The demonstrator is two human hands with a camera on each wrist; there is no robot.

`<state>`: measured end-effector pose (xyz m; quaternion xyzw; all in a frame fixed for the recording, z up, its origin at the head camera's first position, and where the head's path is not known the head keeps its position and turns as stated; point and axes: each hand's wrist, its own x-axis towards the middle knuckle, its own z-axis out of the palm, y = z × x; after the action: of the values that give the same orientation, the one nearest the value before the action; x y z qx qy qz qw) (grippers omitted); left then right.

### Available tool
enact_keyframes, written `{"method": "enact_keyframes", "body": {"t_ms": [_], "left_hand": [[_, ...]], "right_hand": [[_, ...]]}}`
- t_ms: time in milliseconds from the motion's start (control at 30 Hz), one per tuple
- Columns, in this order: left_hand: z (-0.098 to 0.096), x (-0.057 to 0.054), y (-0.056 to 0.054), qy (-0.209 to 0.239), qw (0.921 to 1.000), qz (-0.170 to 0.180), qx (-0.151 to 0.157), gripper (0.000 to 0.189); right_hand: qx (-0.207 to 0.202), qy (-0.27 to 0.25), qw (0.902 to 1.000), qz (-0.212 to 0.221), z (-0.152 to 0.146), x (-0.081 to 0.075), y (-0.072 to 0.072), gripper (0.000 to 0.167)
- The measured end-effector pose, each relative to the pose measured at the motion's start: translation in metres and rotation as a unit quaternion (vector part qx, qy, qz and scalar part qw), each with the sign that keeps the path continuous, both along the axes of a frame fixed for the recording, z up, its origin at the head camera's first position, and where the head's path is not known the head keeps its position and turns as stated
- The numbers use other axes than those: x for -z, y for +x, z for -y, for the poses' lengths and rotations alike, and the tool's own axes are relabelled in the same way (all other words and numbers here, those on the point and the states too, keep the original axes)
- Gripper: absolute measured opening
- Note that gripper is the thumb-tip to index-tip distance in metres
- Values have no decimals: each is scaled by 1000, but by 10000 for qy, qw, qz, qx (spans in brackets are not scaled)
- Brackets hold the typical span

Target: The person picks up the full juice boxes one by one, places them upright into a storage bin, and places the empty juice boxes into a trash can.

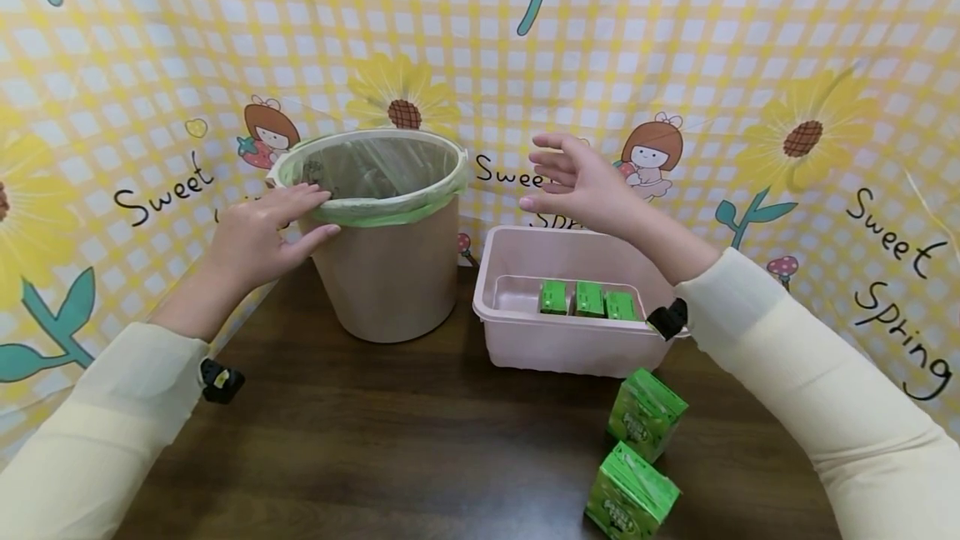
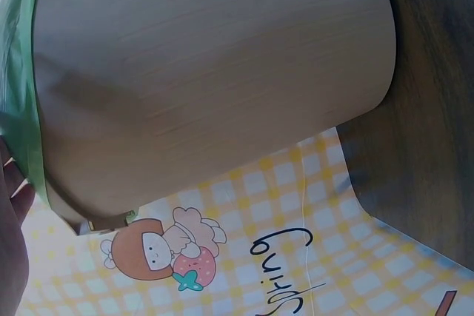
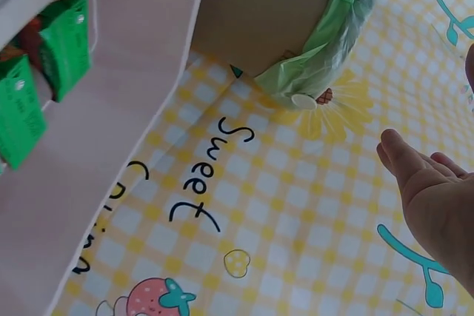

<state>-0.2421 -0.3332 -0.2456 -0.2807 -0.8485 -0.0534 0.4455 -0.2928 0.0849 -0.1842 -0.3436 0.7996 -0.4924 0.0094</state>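
A beige trash can (image 1: 390, 282) stands at the back left, lined with a pale green plastic bag (image 1: 405, 211) folded over its rim. At the near left of that rim is my left hand (image 1: 258, 236), fingers extended over the edge; the left wrist view shows only its fingertips by the bag. My right hand (image 1: 581, 182) is raised above a pink plastic bin (image 1: 577, 344), fingers loosely spread and holding nothing. Inside the bin are three small green boxes (image 1: 590, 299). In the right wrist view the right hand (image 3: 433, 197) is apart from both containers.
Two green boxes, one behind (image 1: 647, 415) and one nearer (image 1: 632, 494), stand on the dark wooden table (image 1: 390, 448) in front of the bin. A yellow checked cloth (image 1: 465, 7) with flowers and lettering hangs behind and at the sides.
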Motion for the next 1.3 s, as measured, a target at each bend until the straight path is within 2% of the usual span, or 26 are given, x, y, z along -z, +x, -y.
{"method": "enact_keyframes", "body": {"t_ms": [567, 1033, 1300], "left_hand": [[2, 2, 0, 24, 10000, -59, 37, 48], [0, 0, 1, 67, 9998, -126, 103, 47], [0, 1, -1, 93, 9997, -191, 139, 46]], "right_hand": [[-251, -54, 9996, 120, -48, 30, 26, 76], [-668, 7, 9973, 290, -91, 63, 45, 71], [-950, -42, 9953, 172, -114, 85, 52, 67]]}}
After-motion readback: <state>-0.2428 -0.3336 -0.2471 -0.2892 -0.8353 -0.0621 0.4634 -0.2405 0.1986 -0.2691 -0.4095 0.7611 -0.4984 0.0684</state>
